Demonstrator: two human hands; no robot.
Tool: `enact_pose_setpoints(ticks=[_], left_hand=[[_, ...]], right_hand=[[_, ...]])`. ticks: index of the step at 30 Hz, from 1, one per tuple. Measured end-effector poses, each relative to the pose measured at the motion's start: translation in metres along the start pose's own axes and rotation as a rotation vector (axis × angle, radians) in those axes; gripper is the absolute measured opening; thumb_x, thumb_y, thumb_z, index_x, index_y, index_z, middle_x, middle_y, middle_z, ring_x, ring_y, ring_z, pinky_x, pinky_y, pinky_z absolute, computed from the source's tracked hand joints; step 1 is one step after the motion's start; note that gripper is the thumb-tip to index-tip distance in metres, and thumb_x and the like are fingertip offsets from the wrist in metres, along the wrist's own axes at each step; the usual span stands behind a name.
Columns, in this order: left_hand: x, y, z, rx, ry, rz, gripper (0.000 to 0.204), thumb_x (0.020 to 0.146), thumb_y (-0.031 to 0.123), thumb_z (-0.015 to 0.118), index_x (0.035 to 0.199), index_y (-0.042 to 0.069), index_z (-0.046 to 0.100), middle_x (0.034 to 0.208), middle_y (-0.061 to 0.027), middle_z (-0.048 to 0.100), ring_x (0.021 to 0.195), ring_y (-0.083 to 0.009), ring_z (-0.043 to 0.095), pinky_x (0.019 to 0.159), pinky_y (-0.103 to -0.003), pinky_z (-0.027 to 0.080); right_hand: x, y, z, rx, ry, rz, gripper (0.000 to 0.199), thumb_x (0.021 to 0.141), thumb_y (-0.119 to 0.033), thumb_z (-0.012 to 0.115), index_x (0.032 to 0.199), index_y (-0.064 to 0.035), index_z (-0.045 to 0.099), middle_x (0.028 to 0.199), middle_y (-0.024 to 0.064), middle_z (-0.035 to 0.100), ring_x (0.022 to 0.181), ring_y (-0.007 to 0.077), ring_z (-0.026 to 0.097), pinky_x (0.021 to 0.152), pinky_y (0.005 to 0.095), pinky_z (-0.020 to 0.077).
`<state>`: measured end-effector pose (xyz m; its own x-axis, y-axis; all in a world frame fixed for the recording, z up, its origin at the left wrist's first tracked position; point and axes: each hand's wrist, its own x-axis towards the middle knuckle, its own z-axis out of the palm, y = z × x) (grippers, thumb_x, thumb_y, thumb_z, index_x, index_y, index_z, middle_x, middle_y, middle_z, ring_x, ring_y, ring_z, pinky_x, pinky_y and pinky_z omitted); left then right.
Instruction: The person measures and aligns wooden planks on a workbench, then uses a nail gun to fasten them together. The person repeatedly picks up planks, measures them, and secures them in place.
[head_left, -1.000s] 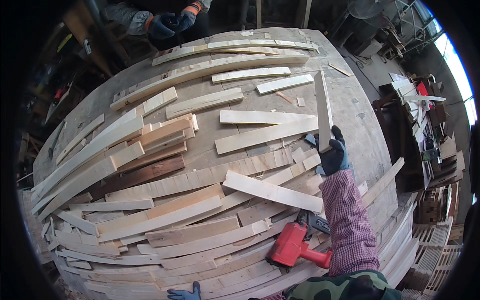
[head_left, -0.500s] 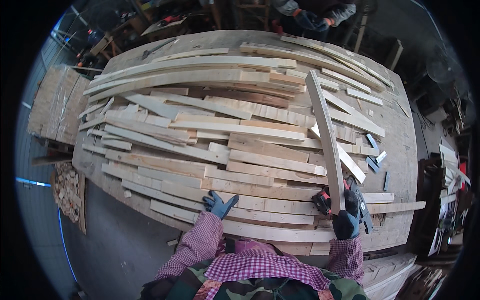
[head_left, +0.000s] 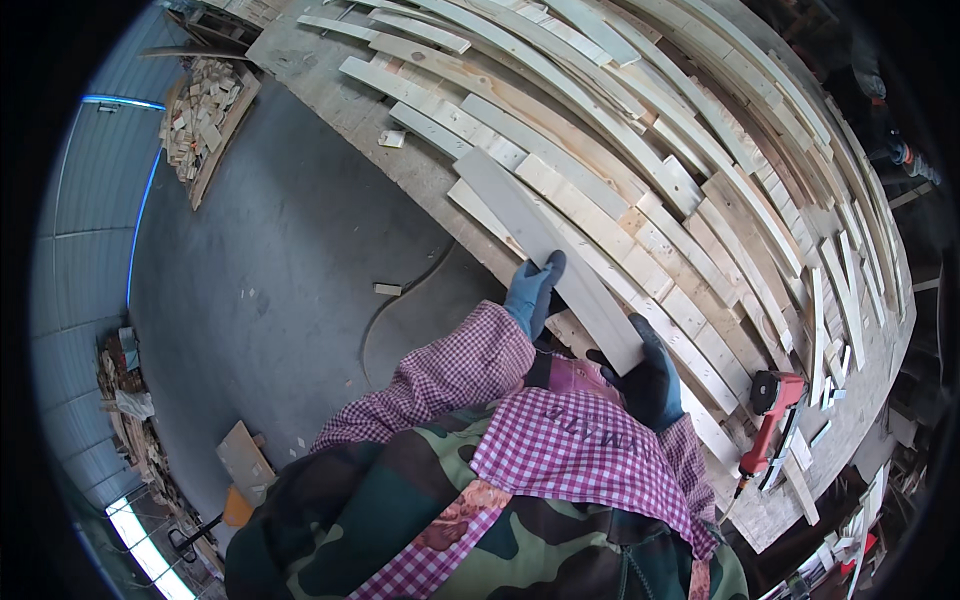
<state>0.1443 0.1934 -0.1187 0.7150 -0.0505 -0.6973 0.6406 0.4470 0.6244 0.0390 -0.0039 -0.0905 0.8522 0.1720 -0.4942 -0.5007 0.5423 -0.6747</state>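
A flat pale wooden board (head_left: 522, 208) slants in front of me over the near edge of the workbench. My left hand (head_left: 533, 292), in a blue work glove, is closed on its left side. Around the board's near end, my right hand (head_left: 655, 372) is closed too, in a dark blue glove. The board's far end overlaps the wooden strips (head_left: 640, 252) laid side by side on the bench. To the right of my right hand lies a red and black nail gun (head_left: 768, 420), touched by neither hand.
The workbench (head_left: 420, 185) carries many long wooden strips. A heap of wood offcuts (head_left: 205, 115) stands at the upper left. On the grey floor (head_left: 270, 250) lie a small wood scrap (head_left: 388, 289) and a dark curved cable (head_left: 375, 322). Part of another person (head_left: 905, 155) shows at the far right.
My view has swung left and down. My left hand has gone from resting on the strips to holding a board. The board, upright in my right hand before, now slants low between both hands.
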Motion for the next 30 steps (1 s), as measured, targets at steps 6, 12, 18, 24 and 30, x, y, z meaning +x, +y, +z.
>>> enact_pose_setpoints(ticks=[6, 12, 18, 24, 30], left_hand=[[0.053, 0.029, -0.080, -0.159, 0.134, -0.021, 0.040, 0.087, 0.023, 0.063, 0.121, 0.014, 0.045, 0.110, -0.0071, 0.057, 0.099, -0.0243, 0.058, 0.083, -0.044, 0.053], [0.115, 0.043, -0.127, 0.031, 0.194, -0.061, 0.033, 0.086, 0.021, 0.065, 0.115, 0.019, 0.048, 0.099, -0.0032, 0.061, 0.088, -0.0190, 0.061, 0.074, -0.042, 0.053], [0.127, 0.051, -0.132, 0.138, 0.187, -0.041, 0.034, 0.084, 0.025, 0.068, 0.110, 0.016, 0.047, 0.088, 0.0012, 0.054, 0.079, -0.0138, 0.053, 0.076, -0.043, 0.048], [0.117, 0.050, -0.118, 0.281, 0.164, -0.036, 0.042, 0.085, 0.031, 0.067, 0.114, 0.011, 0.044, 0.104, -0.0049, 0.057, 0.088, -0.0185, 0.059, 0.074, -0.038, 0.053], [0.127, 0.046, -0.125, 0.487, 0.127, -0.200, 0.038, 0.087, 0.029, 0.063, 0.105, 0.003, 0.042, 0.090, -0.0131, 0.061, 0.069, -0.0240, 0.063, 0.061, -0.038, 0.060]], right_hand=[[0.032, 0.032, 0.027, 0.125, 0.411, 0.300, 0.045, 0.089, -0.017, 0.053, 0.130, -0.0060, 0.042, 0.107, 0.0145, 0.059, 0.093, 0.0279, 0.060, 0.080, 0.0382, 0.0500], [0.039, 0.050, 0.031, 0.038, 0.483, 0.255, 0.040, 0.089, -0.018, 0.055, 0.126, -0.0044, 0.046, 0.106, 0.0142, 0.061, 0.090, 0.0252, 0.061, 0.075, 0.0340, 0.0523], [0.041, 0.083, 0.027, -0.092, 0.653, 0.067, 0.033, 0.087, -0.008, 0.057, 0.119, -0.0021, 0.053, 0.101, 0.0093, 0.063, 0.087, 0.0171, 0.060, 0.073, 0.0290, 0.0518], [0.062, 0.084, 0.034, -1.021, 0.635, -0.128, 0.037, 0.085, -0.009, 0.056, 0.122, -0.0093, 0.053, 0.112, 0.0062, 0.060, 0.105, 0.0211, 0.056, 0.090, 0.0302, 0.0439], [0.098, 0.057, 0.065, -1.635, 0.571, -0.001, 0.064, 0.077, -0.037, 0.066, 0.134, -0.0257, 0.040, 0.132, 0.0053, 0.045, 0.126, 0.0313, 0.037, 0.103, 0.0463, 0.0285]])
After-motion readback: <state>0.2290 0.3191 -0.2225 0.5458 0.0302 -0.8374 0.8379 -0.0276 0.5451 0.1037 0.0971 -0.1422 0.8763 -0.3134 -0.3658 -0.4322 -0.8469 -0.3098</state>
